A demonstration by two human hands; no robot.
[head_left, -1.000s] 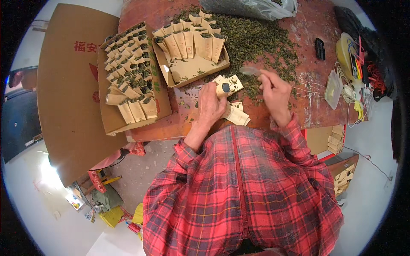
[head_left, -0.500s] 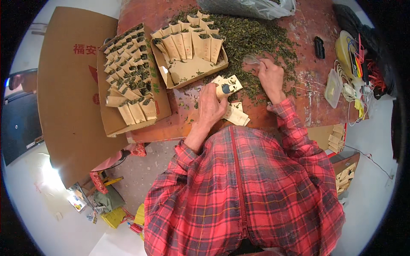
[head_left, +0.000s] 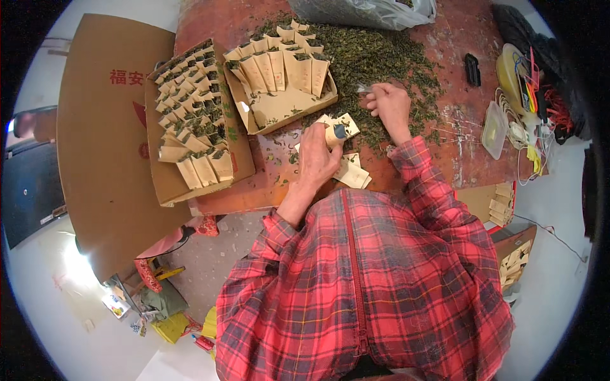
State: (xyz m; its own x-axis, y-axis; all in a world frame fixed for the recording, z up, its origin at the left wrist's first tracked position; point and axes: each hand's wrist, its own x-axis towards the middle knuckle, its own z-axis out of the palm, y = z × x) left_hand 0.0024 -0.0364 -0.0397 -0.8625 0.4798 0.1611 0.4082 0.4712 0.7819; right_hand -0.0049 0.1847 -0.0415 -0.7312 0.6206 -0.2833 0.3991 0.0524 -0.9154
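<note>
My left hand [head_left: 312, 159] is closed round a small brown paper bag [head_left: 330, 136], its dark mouth facing up and to the right. Over the heap of loose dried leaves [head_left: 372, 54], my right hand [head_left: 391, 108] grips a clear plastic scoop [head_left: 363, 87], mostly hidden behind the fingers. Flat paper bags [head_left: 351, 174] lie on the table beside my left hand, and a few more pale ones [head_left: 347, 122] lie just beyond it, with leaf bits on them. A shallow cardboard box [head_left: 289, 109] holds upright bags filled with leaves along its far part.
A larger carton [head_left: 238, 152] packed with filled bags stands at the left, by a tall cardboard flap [head_left: 105, 159]. A plastic bag [head_left: 368, 14] lies at the far edge. On the right are a black object [head_left: 472, 70], a clear tub [head_left: 494, 130] and cords.
My right hand has moved left with the scoop, toward the paper bag. The left hand still holds the bag, whose mouth has tilted slightly.
</note>
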